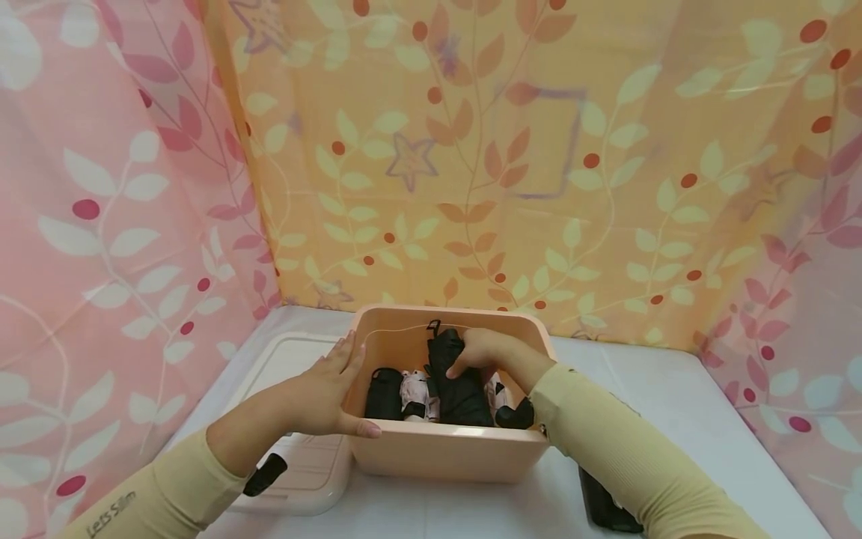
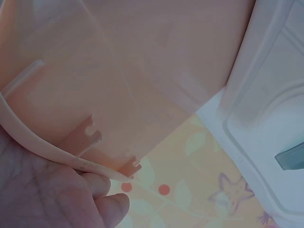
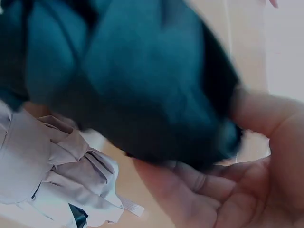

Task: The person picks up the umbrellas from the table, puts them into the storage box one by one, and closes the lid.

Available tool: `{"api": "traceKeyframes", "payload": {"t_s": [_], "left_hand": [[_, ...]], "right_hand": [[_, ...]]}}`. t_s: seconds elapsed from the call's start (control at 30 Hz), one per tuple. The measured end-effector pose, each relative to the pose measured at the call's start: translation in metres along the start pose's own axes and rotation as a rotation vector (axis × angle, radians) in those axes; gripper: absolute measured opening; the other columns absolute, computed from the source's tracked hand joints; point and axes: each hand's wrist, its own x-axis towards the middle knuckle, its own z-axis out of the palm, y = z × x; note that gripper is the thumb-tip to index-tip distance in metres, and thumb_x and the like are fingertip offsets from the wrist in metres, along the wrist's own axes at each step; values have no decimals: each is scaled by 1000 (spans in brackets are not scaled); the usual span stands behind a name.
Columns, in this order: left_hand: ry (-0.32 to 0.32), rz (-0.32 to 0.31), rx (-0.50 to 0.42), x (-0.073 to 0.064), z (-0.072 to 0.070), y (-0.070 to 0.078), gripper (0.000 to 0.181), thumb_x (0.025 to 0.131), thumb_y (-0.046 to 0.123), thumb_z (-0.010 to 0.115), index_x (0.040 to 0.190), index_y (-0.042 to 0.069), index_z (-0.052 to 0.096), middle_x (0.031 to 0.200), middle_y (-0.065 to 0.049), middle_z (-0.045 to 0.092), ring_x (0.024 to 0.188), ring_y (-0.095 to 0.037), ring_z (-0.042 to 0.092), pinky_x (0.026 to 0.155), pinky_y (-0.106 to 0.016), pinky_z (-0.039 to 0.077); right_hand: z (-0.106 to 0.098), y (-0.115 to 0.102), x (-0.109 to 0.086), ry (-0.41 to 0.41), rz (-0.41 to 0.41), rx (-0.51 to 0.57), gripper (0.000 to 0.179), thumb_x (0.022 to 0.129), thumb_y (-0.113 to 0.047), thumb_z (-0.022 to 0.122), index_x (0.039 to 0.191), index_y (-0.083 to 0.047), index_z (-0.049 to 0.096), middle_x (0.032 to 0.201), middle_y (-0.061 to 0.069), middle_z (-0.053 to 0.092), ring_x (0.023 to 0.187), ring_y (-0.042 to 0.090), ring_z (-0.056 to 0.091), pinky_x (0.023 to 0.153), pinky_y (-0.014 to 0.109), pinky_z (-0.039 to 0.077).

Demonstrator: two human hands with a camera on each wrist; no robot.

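Note:
A peach plastic bin (image 1: 451, 453) holds several folded umbrellas. My right hand (image 1: 488, 350) reaches into it and grips a folded black umbrella (image 1: 465, 397), which leans with its strap loop toward the back wall. Fingers and thumb wrap that umbrella (image 3: 142, 90) in the right wrist view, where it is blurred. Next to it are a pale patterned umbrella (image 1: 416, 393) and another black one (image 1: 384, 395). On its right sits a white-and-black item (image 1: 498, 393), partly hidden. My left hand (image 1: 323, 397) rests on the bin's left rim, fingers extended, thumb at the front edge.
A whitish lid (image 1: 303, 479) lies on the white-covered table, left of the bin. By my left wrist is a small dark object (image 1: 266, 474). Under my right forearm lies a black object (image 1: 606, 501), partly covered. Floral curtains (image 1: 471, 150) surround the table.

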Motion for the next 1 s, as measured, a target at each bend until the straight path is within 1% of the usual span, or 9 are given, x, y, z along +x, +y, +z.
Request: {"api": "traceKeyframes", "payload": {"t_s": [0.07,0.1,0.2,0.27,0.33,0.5,0.6,0.73,1.0], "left_hand": [[-3,-2,0,0,0,0,127,60,80,54,146,0,7,150,-21,-11,137,-38,-2,106,-57,12],[-3,-1,-2,1,1,0,127,59,80,55,146,0,7,150,-21,-11,137,-38,-2,106,-57,12],[-10,-9,12,1,2,-1,128,59,81,53,146,1,5,150,-19,-13,138,-37,-3,107,-56,12],[-13,-15,23,1,3,-2,128,58,83,52,146,2,5,151,-18,-13,138,-36,-4,107,-56,13],[-18,-23,39,2,3,-2,129,57,84,49,146,4,4,151,-17,-14,138,-34,-5,107,-55,13],[-18,-14,24,1,1,-1,129,58,83,51,146,2,5,151,-18,-13,138,-36,-4,106,-56,13],[-20,-6,17,1,0,0,128,58,82,52,146,1,5,150,-20,-12,138,-37,-3,106,-57,13],[-24,-18,32,0,-1,0,128,59,82,51,146,2,4,150,-19,-13,138,-36,-4,106,-56,13],[-30,-18,12,2,-1,1,127,59,80,54,146,1,4,150,-20,-12,137,-38,-3,106,-57,13]], "right_hand": [[-3,1,-2,-8,34,-2,63,83,-36,67,125,5,44,93,19,62,68,27,66,60,37,54],[-5,1,-4,-11,46,-11,63,85,-44,61,122,5,48,92,20,62,71,28,66,63,37,54],[-11,-1,-7,-10,71,-2,80,84,-66,43,122,4,52,87,19,65,80,32,65,69,38,53],[-14,-2,-8,-23,66,18,89,82,-73,35,126,3,50,86,17,66,85,33,64,73,38,52],[-17,-3,-9,-33,48,47,94,81,-76,30,130,3,47,87,17,67,86,34,64,74,40,52],[-22,-4,-12,-49,24,109,97,80,-78,27,127,4,49,98,22,65,87,34,64,75,40,52],[-24,-4,-13,-62,21,148,95,79,-78,29,125,3,49,99,22,64,84,32,64,76,41,52],[-29,-7,-13,-63,13,178,99,77,-80,29,125,4,50,98,20,64,82,30,64,76,42,52],[-39,-11,-19,-47,-28,201,106,75,-83,21,123,6,53,97,20,65,88,32,64,78,44,51]]}}
